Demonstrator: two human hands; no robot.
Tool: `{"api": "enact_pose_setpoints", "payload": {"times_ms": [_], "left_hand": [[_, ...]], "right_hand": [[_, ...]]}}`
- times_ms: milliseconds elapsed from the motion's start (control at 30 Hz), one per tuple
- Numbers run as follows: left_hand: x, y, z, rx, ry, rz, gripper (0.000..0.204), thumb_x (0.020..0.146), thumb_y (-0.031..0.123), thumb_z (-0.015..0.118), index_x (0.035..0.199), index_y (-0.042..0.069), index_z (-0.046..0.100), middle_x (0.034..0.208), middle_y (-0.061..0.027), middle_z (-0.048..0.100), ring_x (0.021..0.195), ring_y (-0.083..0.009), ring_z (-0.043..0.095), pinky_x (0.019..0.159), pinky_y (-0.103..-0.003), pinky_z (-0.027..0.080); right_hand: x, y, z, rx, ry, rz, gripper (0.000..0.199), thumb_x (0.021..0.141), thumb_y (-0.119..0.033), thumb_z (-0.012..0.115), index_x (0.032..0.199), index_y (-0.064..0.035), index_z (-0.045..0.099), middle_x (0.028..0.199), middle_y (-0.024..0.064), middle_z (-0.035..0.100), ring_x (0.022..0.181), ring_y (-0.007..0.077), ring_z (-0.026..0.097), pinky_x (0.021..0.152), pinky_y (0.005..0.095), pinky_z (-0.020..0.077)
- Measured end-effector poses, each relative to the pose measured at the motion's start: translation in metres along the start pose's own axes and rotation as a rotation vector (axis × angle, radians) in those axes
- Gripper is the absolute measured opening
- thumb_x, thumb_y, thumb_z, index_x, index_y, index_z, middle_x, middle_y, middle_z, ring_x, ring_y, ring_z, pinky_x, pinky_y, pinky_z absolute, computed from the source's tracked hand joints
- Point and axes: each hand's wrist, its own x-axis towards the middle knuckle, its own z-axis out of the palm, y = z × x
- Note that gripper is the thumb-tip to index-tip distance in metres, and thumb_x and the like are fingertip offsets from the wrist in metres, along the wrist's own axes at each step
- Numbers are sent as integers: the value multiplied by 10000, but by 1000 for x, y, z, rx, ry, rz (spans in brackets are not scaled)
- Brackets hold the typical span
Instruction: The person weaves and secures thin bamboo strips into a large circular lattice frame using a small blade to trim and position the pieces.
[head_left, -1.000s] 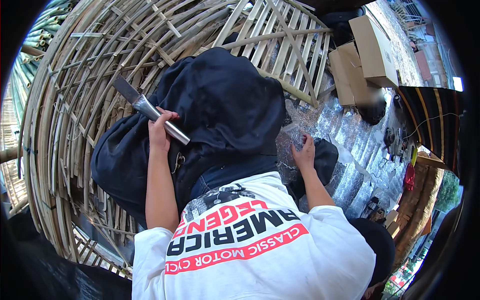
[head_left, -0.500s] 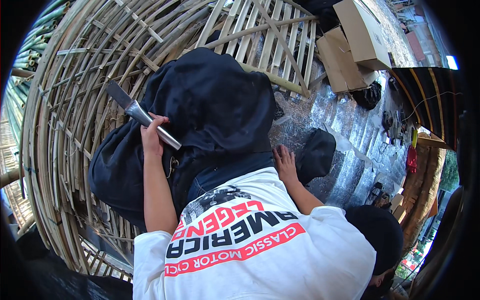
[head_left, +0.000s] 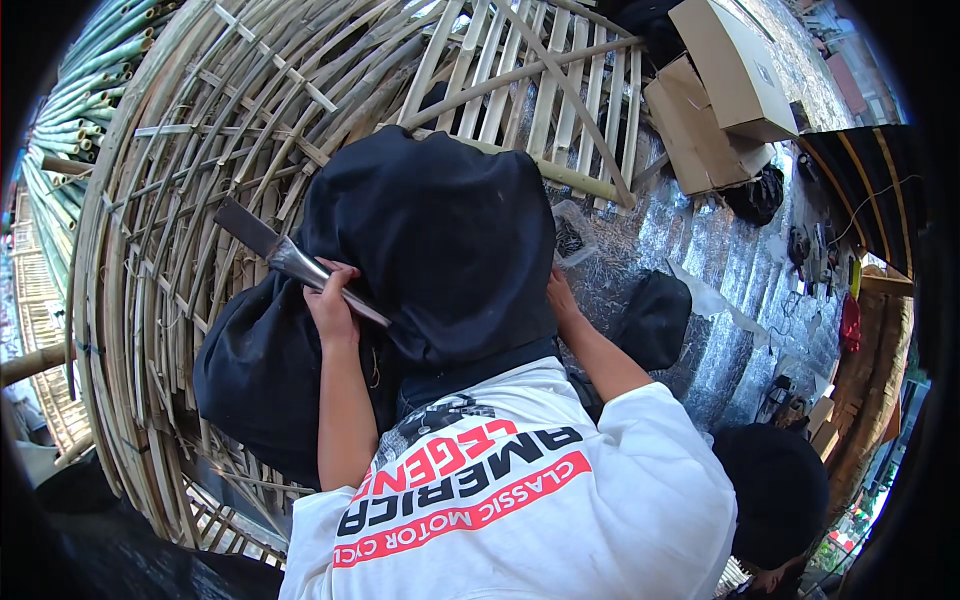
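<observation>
My left hand (head_left: 333, 300) is closed around the shiny tubular handle of a long metal tool with a flat, dark blade (head_left: 248, 228). It holds the tool slantwise over my lap, blade toward the far left. Black trousers (head_left: 430, 240) cover my bent legs, which fill the middle of the view. On the other side my right hand (head_left: 562, 297) reaches down beside my right leg. Its fingers are hidden behind the black cloth, so I cannot tell whether it holds anything.
Split bamboo strips (head_left: 150, 300) curve along the left, and a bamboo slat frame (head_left: 530, 90) lies ahead. Green poles (head_left: 90, 110) are stacked far left. Cardboard boxes (head_left: 735, 70) stand far right on silvery sheeting (head_left: 730, 330). Nearer lie a clear plastic bag (head_left: 572, 235) and a rounded black object (head_left: 655, 318).
My right hand has gone from lying spread on the silvery floor to behind my right leg, its fingers now out of sight. The left hand still grips the tool.
</observation>
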Motion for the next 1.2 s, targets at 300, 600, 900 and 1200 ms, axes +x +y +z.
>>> {"api": "enact_pose_setpoints", "payload": {"times_ms": [300,600,900,1200], "left_hand": [[-18,21,8,115,197,17,196,741,-45,520,909,54,545,828,-19,506,752,-126,516,709,-244,415],[7,3,4,112,106,47,119,762,-32,559,844,49,531,800,-54,552,743,-154,550,734,-283,453],[17,-10,-15,90,3,-21,110,743,-12,583,801,53,516,764,-65,550,725,-171,548,753,-290,446],[26,-13,-27,13,65,-42,99,738,23,604,765,64,518,730,-63,552,714,-168,558,743,-293,449]], "right_hand": [[43,-55,-9,530,-36,280,473,778,-102,634,1240,0,617,1244,166,622,1205,338,556,1078,438,411],[3,-37,-126,1287,-92,732,425,738,-77,701,1156,-18,655,1168,161,671,1059,321,670,942,400,541],[-15,90,-105,426,413,848,154,834,-63,649,974,-30,704,925,139,657,877,325,647,758,404,533],[3,109,-56,63,39,857,651,982,-404,539,1510,-56,384,1526,275,385,1428,467,323,1180,557,222]]}}
